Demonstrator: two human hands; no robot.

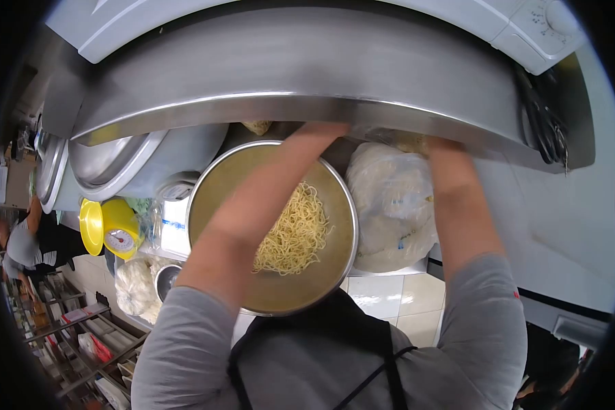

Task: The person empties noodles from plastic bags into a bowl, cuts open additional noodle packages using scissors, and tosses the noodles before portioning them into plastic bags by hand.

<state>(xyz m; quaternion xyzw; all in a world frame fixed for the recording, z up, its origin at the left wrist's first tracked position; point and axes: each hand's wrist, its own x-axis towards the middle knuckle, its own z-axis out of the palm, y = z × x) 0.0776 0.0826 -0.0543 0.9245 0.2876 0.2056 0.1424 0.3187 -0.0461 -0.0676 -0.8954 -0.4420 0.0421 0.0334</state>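
Both forearms reach forward under a steel shelf, and its front edge hides my fingers. My left hand (pixel 331 130) shows only at the wrist, its arm crossing over a large metal bowl (pixel 215 184). Thin yellow noodles (pixel 297 236) lie in a heap in that bowl. My right hand (pixel 444 145) is likewise covered past the wrist, beside a big clear plastic bag (pixel 393 212) with pale contents. Some crumpled clear plastic (pixel 389 135) shows between the two wrists at the shelf edge; whether either hand grips it is hidden.
The steel shelf (pixel 301 61) overhangs the work surface, with black cables (pixel 543 126) at its right end. On the left are a yellow scale (pixel 121 229), large lidded tubs (pixel 116 160) and bagged white food (pixel 135 287). Another person (pixel 31 239) stands far left, near racks.
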